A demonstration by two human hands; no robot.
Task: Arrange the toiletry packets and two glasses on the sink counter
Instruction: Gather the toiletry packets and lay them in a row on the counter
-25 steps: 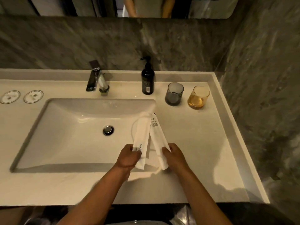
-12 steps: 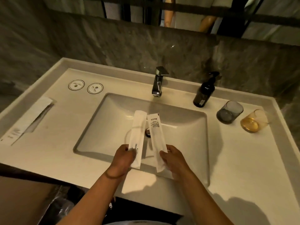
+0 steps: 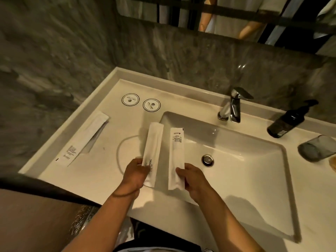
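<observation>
1. Left hand (image 3: 135,176) pinches the lower end of a white packet (image 3: 152,153), printed side up, "TEETH" legible; packet is held above the counter (image 3: 101,179) at the basin's left edge.
2. Right hand (image 3: 193,179) grips the lower end of a second white packet (image 3: 176,157), small print at its top; held over the basin (image 3: 245,160), just beside the first, not touching.
3. Third white packet (image 3: 85,138) lies flat on the counter's far left, near the wall edge.
4. Two round coasters (image 3: 141,102) sit side by side behind it.
5. Grey glass (image 3: 317,150) stands right of the basin, near the dark pump bottle (image 3: 289,122). Amber glass (image 3: 333,163) mostly cut off at frame edge.
6. Chrome faucet (image 3: 232,106) behind the basin.
</observation>
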